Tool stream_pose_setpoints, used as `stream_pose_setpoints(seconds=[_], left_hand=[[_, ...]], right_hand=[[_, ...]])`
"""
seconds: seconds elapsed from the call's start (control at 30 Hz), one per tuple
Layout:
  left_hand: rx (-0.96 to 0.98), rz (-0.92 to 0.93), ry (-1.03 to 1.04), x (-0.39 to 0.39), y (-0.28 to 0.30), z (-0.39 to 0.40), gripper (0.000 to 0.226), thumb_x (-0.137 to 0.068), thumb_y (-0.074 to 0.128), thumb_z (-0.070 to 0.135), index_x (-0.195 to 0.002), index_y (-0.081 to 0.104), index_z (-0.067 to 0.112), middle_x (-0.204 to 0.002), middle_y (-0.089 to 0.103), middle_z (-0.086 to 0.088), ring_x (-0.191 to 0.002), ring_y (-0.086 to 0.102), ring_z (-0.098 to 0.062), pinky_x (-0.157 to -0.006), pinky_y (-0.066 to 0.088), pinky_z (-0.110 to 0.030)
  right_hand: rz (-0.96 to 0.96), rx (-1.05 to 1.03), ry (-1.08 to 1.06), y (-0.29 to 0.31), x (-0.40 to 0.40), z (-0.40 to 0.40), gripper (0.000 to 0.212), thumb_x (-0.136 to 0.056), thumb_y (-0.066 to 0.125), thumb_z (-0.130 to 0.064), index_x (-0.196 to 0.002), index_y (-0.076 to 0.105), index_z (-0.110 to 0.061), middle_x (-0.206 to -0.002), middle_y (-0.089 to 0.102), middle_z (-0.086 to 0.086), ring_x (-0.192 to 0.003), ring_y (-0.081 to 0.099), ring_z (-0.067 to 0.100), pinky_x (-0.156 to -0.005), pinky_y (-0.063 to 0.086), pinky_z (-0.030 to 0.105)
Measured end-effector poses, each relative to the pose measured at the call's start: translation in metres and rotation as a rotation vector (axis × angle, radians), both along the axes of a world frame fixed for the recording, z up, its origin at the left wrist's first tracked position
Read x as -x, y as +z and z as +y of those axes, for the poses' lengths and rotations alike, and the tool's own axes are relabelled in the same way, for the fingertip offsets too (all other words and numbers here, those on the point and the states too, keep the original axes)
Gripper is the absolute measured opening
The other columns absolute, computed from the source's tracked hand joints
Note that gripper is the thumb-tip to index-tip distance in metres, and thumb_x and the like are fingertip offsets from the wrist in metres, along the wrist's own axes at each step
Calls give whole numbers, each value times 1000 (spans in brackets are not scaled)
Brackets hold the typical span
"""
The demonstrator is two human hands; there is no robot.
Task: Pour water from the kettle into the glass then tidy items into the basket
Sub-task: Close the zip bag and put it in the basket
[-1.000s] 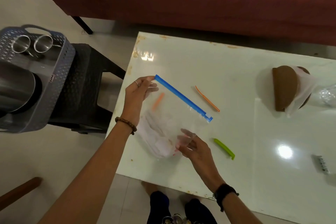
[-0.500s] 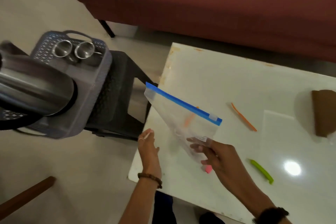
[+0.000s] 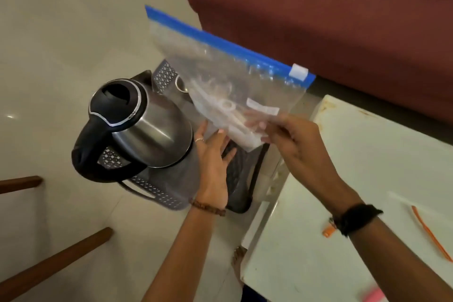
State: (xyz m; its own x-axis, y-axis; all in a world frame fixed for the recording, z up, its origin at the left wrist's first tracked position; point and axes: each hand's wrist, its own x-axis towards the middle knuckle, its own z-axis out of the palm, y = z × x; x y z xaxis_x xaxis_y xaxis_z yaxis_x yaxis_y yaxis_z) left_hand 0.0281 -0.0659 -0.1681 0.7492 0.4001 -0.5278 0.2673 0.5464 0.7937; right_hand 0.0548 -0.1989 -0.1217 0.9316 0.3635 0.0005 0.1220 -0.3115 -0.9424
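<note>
The right hand [image 3: 291,140] pinched the lower corner of a clear zip bag [image 3: 232,83] between thumb and fingers and held it in the air above the basket [image 3: 157,189]. The bag's blue zip strip [image 3: 220,44] ran slantwise along its upper edge, with a white slider [image 3: 298,72] at the right end. Pale items lay inside the bag, though blur made them hard to name. The left hand [image 3: 212,162] was spread out flat with straight fingers under the bag, gripping nothing; its fingertips seemed to touch or nearly touch the bag's lower edge. A steel kettle [image 3: 142,125] with a black lid and handle stood in the grey perforated basket, just left of that hand. A shiny metal cup [image 3: 181,84] showed partly at the far end of the basket, behind the bag. The basket sat on a dark stool [image 3: 241,174] beside the white table [image 3: 367,154]. On the table lay an orange stick [image 3: 431,233] near the right wrist. A dark red sofa [image 3: 343,7] stood beyond.
</note>
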Motion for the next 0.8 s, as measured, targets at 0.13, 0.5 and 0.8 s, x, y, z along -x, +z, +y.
stream_pose_setpoints(seconds=[0.13,0.5,0.8], left_hand=[[-120,-31,-52,-31,-12,29,49,-92,49,10,-136,34,24,-118,62,2,-111,58,-14,-86,53,-23],[-278,56,-44,-56,-34,43,85,-86,57,2,-147,1,24,-156,15,-6,-139,25,-16,-108,26,-20],[-311,19,-51,-53,-35,35,87,-89,54,5,-145,-8,28,-157,-2,2,-143,8,-9,-119,13,-37]], right_hand=[[72,-62,53,-13,-48,36,35,-95,43,2,-112,65,-20,-102,69,4,-94,66,16,-80,57,34],[130,17,259,-54,-121,90,35,-94,44,2,-97,64,-27,-87,69,1,-67,63,-5,-60,48,12],[210,29,172,-67,-131,94,26,-95,36,6,-105,61,5,-72,61,-6,-59,55,-3,-57,41,9]])
